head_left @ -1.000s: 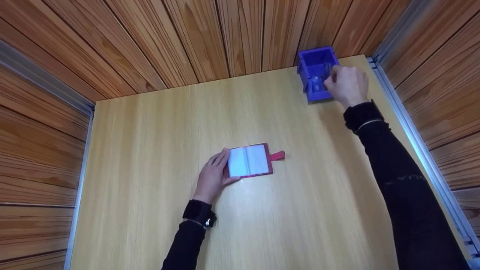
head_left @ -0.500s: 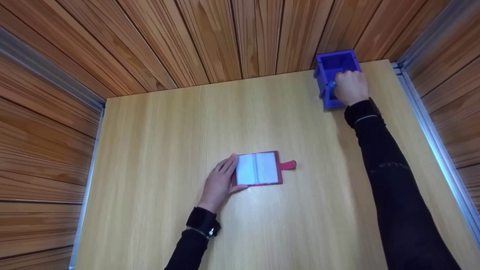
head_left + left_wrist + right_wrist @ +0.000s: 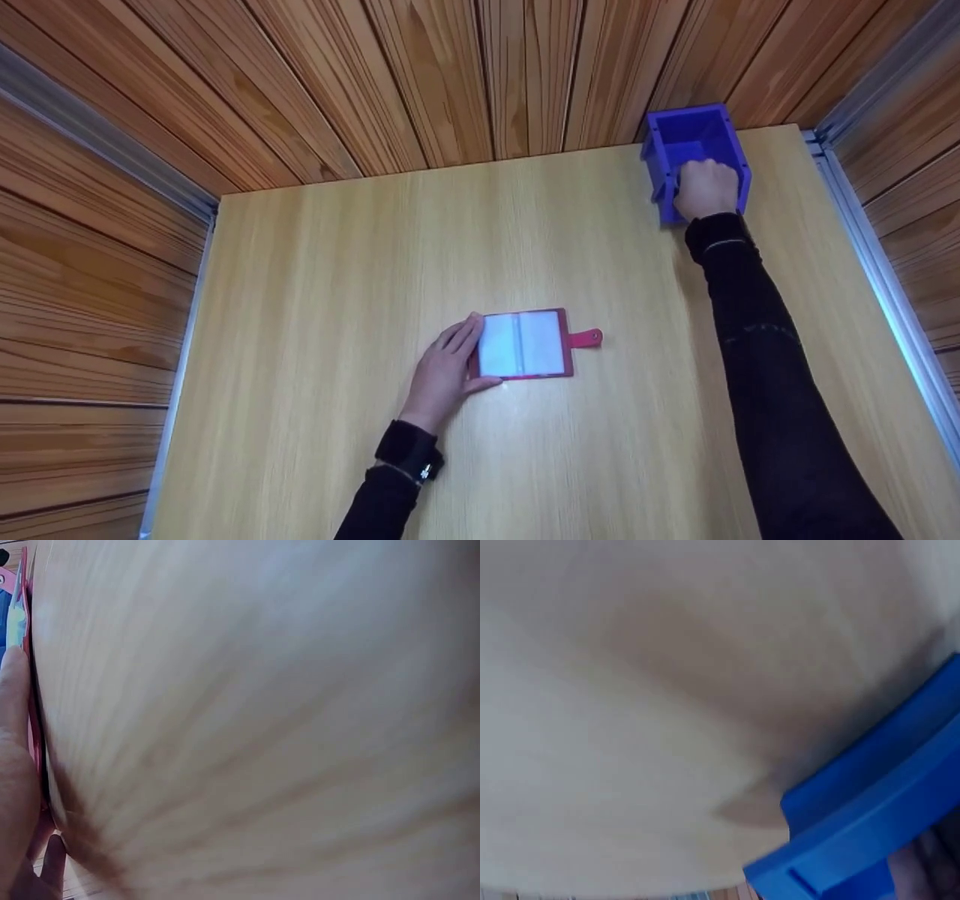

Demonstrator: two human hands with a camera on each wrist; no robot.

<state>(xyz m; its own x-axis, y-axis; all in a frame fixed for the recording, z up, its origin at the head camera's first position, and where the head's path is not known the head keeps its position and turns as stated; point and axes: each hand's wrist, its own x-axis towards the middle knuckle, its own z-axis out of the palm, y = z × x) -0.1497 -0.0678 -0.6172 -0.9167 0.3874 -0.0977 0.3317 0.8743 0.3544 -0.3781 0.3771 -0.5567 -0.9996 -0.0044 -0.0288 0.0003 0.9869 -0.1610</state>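
A red card holder lies spread open on the table, its pale plastic sleeves facing up and its snap strap pointing right. My left hand holds its left side, fingers along the left edge and thumb at the lower edge. In the left wrist view the thumb touches the holder's side. At the back right, my right hand is inside the purple-blue bin, knuckles up. Its fingertips and anything between them are hidden. The right wrist view shows the bin's wall with part of a finger behind it.
The light wooden table is bounded by wood-plank walls at the back and sides. Metal rails run along its left and right edges. The bin stands near the back wall.
My right hand has moved down into the bin; a clear object visible beside its fingers earlier is now hidden. The head view has shifted. My left hand stays on the card holder.
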